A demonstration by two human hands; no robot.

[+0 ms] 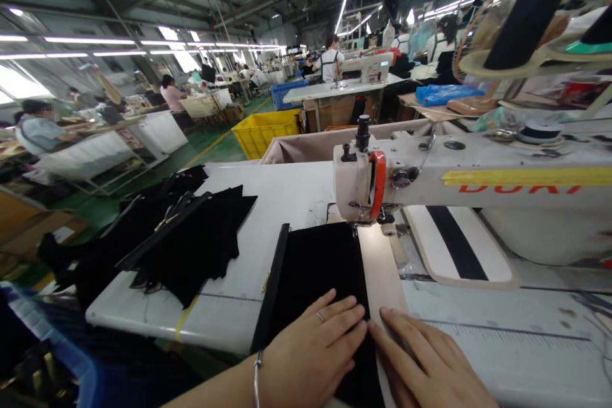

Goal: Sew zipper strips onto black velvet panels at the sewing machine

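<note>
A black fabric panel [315, 268] lies on the white sewing table, its far right corner beneath the needle area of a sewing machine [356, 185]. My left hand [318, 341] rests flat on this panel, fingers stretched out towards its right edge. Along that edge runs a pale beige strip [377, 261], partly under my right hand [421, 357]. The fingers of my right hand are extended and lie by the seam between black and beige. Both hands are near each other, fingertips almost touching. A dark band with a bit of gold metal borders the panel's left side.
Black cut pieces [196, 236] are heaped on the table's left part and hang over its edge. A blue crate [52, 338] stands at lower left. Behind the table are a yellow bin [268, 131] and other people at machines. A thread cone [523, 25] rises at right.
</note>
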